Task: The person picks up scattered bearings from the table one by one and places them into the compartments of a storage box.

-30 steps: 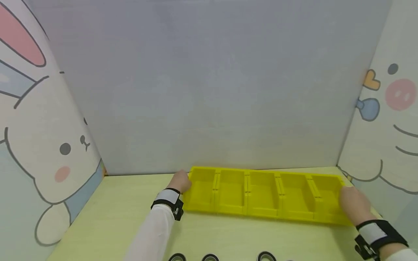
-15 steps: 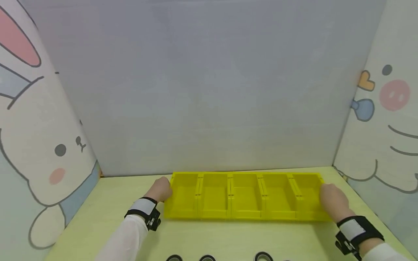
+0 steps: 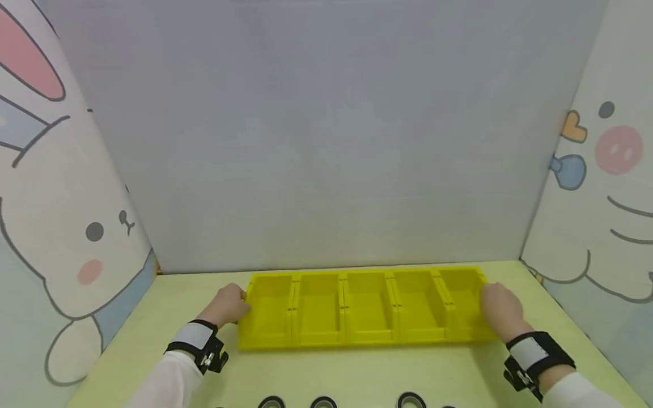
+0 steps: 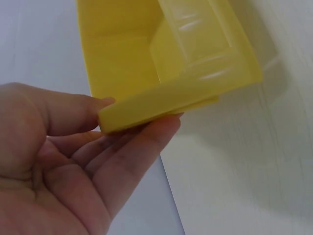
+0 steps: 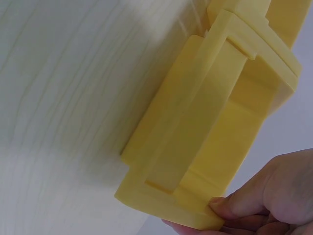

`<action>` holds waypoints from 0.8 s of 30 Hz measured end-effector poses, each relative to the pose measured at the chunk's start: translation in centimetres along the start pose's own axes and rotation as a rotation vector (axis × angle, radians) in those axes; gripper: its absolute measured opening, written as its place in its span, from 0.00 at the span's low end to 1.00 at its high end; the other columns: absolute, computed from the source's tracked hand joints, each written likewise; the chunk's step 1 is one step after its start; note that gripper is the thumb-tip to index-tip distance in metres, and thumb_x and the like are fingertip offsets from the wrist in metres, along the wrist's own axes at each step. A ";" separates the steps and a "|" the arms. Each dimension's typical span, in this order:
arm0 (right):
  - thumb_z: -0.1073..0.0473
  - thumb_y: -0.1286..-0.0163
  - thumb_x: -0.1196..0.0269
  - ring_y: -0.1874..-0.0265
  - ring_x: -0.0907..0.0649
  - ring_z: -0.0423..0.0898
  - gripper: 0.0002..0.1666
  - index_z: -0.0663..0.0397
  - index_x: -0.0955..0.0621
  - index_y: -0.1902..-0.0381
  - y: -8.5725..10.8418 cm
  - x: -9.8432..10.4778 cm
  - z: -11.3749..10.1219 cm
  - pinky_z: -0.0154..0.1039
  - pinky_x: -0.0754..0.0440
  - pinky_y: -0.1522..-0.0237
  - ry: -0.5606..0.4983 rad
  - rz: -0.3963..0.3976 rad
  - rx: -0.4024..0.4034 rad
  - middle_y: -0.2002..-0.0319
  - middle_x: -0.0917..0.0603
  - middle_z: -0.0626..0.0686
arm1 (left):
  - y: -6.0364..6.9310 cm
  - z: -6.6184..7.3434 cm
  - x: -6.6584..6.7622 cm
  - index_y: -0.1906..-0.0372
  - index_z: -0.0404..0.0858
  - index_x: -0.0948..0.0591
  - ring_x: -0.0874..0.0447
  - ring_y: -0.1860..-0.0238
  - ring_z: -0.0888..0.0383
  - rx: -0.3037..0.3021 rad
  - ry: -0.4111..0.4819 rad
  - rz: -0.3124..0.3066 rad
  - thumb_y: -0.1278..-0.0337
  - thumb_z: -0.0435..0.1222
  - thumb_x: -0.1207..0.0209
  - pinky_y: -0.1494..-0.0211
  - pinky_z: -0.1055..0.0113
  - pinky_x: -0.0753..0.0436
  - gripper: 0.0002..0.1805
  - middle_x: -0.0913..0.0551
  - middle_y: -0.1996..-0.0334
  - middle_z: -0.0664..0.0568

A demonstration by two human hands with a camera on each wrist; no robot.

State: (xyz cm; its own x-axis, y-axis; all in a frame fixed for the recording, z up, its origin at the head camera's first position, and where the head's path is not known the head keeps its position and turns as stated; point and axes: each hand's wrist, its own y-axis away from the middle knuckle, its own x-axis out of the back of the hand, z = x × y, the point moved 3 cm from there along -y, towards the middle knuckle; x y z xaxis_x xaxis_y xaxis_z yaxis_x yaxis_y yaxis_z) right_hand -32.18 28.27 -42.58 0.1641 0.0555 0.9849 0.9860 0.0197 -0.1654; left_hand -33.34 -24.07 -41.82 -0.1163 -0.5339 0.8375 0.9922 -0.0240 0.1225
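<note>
A row of yellow open-topped bins (image 3: 369,339), joined side by side, spans the space between the two hands near the back of the table. The left hand (image 3: 228,305) grips its left end; in the left wrist view that hand (image 4: 88,152) pinches the yellow side wall (image 4: 161,100), thumb inside and fingers beneath. At the other end, the right hand (image 3: 502,309) holds the outer wall. The right wrist view has the right hand (image 5: 264,200) pinching the edge of the end bin (image 5: 166,210) between thumb and fingers. The bins hold nothing visible.
Several black-rimmed rings lie along the bottom edge of the head view, among them one left ring (image 3: 272,402), a middle ring (image 3: 323,402) and a right ring (image 3: 411,400). A grey wall (image 3: 326,141) stands behind the pale table (image 3: 367,374), with cartoon-printed panels at both sides.
The yellow bin row has moved left along the table's back, with both hands still gripping its ends. It was slanted at first and now lies nearly level across the view.
</note>
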 end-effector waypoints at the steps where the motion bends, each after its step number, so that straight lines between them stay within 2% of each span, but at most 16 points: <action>1: 0.75 0.38 0.45 0.82 0.31 0.47 0.09 0.68 0.26 0.78 -0.1 0.0 -0.2 0.39 0.29 0.80 0.001 0.000 0.003 0.82 0.31 0.55 | 0.0 -0.2 0.1 0.80 0.34 0.31 0.23 0.76 0.57 -0.001 0.003 -0.001 0.46 0.26 0.46 0.71 0.64 0.17 0.10 0.28 0.76 0.48; 6: 0.74 0.37 0.46 0.83 0.31 0.47 0.10 0.67 0.26 0.79 -0.6 -0.2 -0.8 0.37 0.31 0.81 -0.020 -0.016 -0.001 0.83 0.31 0.54 | 0.3 -1.1 0.5 0.82 0.37 0.35 0.27 0.77 0.58 0.005 -0.001 0.001 0.45 0.27 0.46 0.72 0.66 0.19 0.14 0.30 0.77 0.49; 8: 0.74 0.37 0.46 0.83 0.31 0.47 0.10 0.67 0.26 0.78 -0.7 -0.3 -1.0 0.37 0.30 0.81 -0.027 -0.018 -0.001 0.83 0.31 0.54 | 0.5 -1.4 0.6 0.83 0.40 0.39 0.28 0.78 0.58 0.006 -0.002 0.001 0.45 0.27 0.46 0.72 0.67 0.19 0.17 0.33 0.79 0.51; 11: 0.74 0.37 0.46 0.83 0.31 0.47 0.10 0.68 0.26 0.78 -0.8 -0.4 -1.3 0.37 0.30 0.81 -0.036 -0.025 0.001 0.83 0.31 0.54 | 0.7 -1.9 0.9 0.79 0.34 0.31 0.26 0.76 0.57 0.000 -0.005 -0.004 0.45 0.27 0.45 0.71 0.65 0.18 0.10 0.30 0.77 0.49; 13: 0.74 0.37 0.46 0.83 0.30 0.47 0.09 0.67 0.26 0.78 -0.9 -0.4 -1.5 0.37 0.31 0.81 -0.039 -0.032 -0.004 0.83 0.31 0.54 | 0.7 -2.2 1.1 0.77 0.32 0.30 0.26 0.75 0.57 0.010 -0.005 -0.010 0.45 0.27 0.45 0.71 0.64 0.17 0.09 0.30 0.77 0.49; 15: 0.74 0.37 0.46 0.83 0.31 0.47 0.10 0.67 0.26 0.78 -1.0 -0.4 -1.9 0.37 0.31 0.81 -0.044 -0.039 -0.009 0.83 0.31 0.54 | 0.8 -2.5 1.2 0.72 0.28 0.25 0.23 0.73 0.56 0.014 0.000 -0.015 0.45 0.27 0.44 0.70 0.63 0.16 0.05 0.26 0.73 0.47; 18: 0.74 0.37 0.47 0.83 0.30 0.47 0.10 0.67 0.26 0.78 -1.0 -0.3 -2.3 0.38 0.30 0.81 -0.047 -0.036 -0.008 0.83 0.30 0.54 | 0.9 -3.0 1.4 0.67 0.25 0.23 0.20 0.70 0.55 0.024 0.010 -0.021 0.45 0.27 0.44 0.68 0.61 0.16 0.06 0.23 0.70 0.45; 20: 0.74 0.37 0.47 0.83 0.30 0.47 0.10 0.67 0.26 0.78 -1.0 -0.2 -2.5 0.39 0.29 0.82 -0.044 -0.033 -0.003 0.82 0.29 0.54 | 0.9 -3.1 1.5 0.61 0.23 0.21 0.19 0.68 0.54 0.021 0.012 -0.024 0.45 0.26 0.44 0.67 0.60 0.15 0.10 0.21 0.68 0.44; 24: 0.75 0.37 0.48 0.83 0.28 0.47 0.10 0.68 0.26 0.78 -0.7 -0.4 -2.8 0.40 0.26 0.82 -0.036 -0.013 0.017 0.82 0.27 0.55 | 1.1 -3.5 1.7 0.62 0.23 0.22 0.20 0.70 0.55 0.029 -0.003 -0.033 0.44 0.26 0.44 0.67 0.61 0.16 0.08 0.23 0.69 0.45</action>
State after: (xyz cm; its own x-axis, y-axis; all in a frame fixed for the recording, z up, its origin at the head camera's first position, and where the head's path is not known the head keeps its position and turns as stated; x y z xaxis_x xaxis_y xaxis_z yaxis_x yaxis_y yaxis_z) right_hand -32.90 25.43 -42.73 0.1499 0.0915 0.9845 0.9874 0.0378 -0.1538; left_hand -32.27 -27.96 -42.10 -0.1490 -0.5308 0.8343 0.9861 -0.0170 0.1653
